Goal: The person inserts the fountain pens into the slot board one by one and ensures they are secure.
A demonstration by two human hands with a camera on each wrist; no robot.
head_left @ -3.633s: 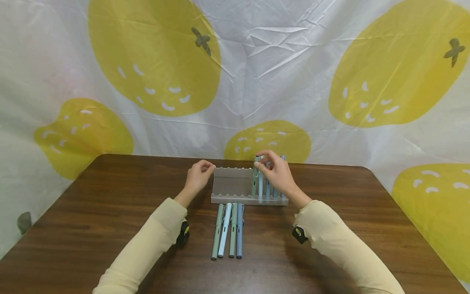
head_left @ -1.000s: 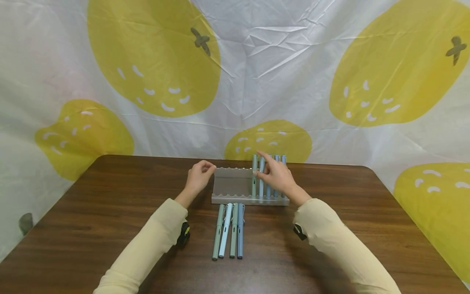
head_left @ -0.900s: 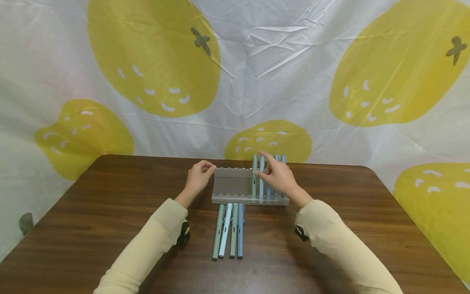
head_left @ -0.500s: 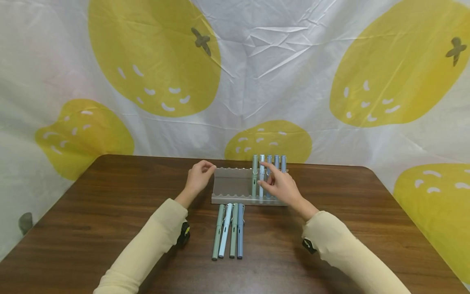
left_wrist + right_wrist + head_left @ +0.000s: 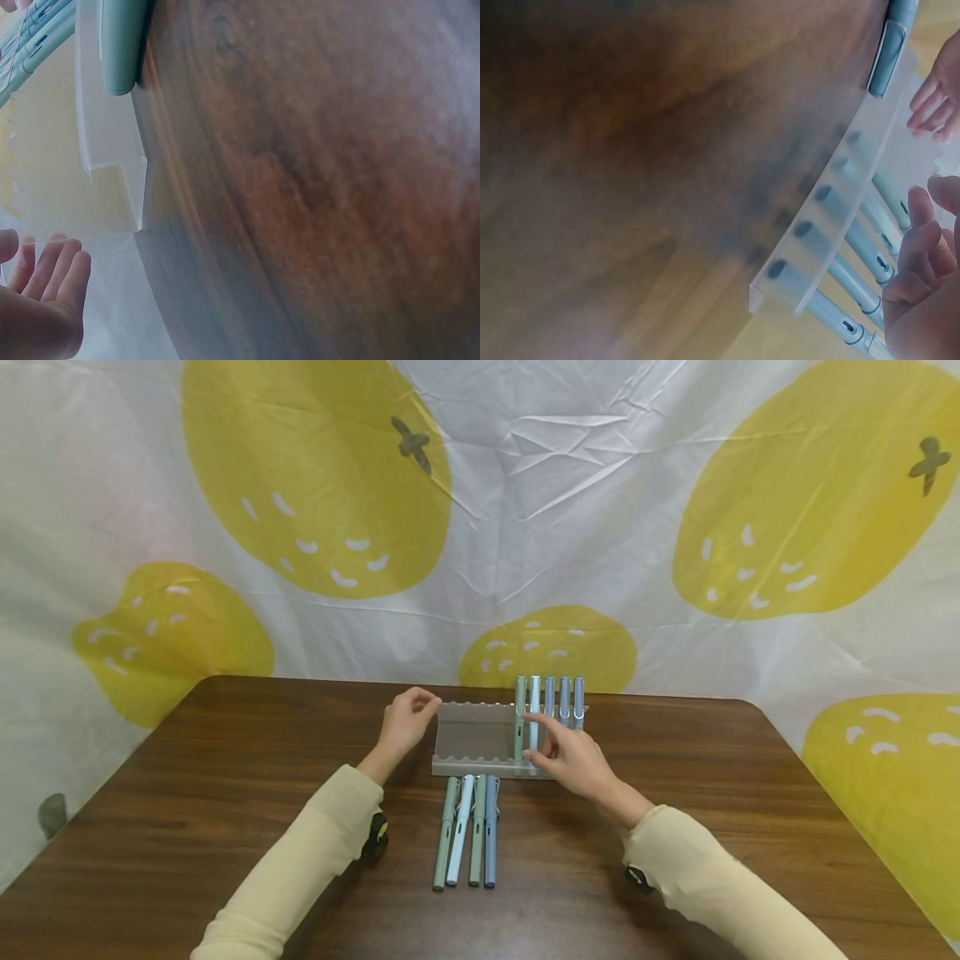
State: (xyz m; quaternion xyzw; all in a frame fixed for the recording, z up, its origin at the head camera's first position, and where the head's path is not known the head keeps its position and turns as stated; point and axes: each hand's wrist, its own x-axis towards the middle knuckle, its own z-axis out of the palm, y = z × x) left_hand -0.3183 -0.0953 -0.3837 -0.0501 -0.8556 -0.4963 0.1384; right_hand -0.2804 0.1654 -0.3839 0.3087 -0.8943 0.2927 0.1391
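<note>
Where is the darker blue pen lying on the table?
In the head view, the darker blue pen lies in front of the clear rack, just right of a green pen.

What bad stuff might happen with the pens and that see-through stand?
The right hand is very close to the pens in the stand, so a bump might knock one out of place. The left hand is at a corner of the stand; a tug there could shift it and jiggle those pens. The four loose pens lie near the stand's front, so a sliding stand might push them.
</note>
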